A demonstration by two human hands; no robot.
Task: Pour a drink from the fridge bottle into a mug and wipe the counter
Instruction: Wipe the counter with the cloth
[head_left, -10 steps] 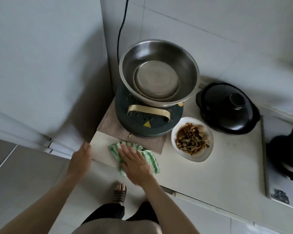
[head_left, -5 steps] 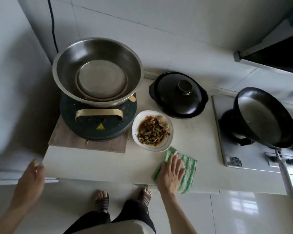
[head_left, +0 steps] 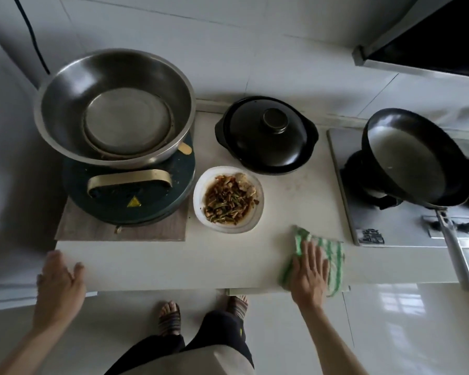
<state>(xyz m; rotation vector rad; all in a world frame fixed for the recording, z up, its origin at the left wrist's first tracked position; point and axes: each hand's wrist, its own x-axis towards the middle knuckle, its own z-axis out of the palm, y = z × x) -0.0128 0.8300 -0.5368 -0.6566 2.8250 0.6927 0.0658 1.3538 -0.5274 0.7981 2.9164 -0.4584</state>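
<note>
The person is wearing no sleeves: both forearms are showing bare down to the left hand (head_left: 58, 286) and the right hand (head_left: 309, 274). They are wearing dark trousers (head_left: 217, 336), a pale garment (head_left: 190, 361) at the waist, and 2 striped open-toed sandals (head_left: 169, 319), toes showing.

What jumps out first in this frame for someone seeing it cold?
The large stainless steel basin sitting on the dark green round cooker at the counter's left dominates. Beside it, mid-counter, a white plate of brown stir-fried food sits in front of a lidded black clay pot. Near the front edge, the right hand presses flat on a green-and-white striped cloth.
</note>
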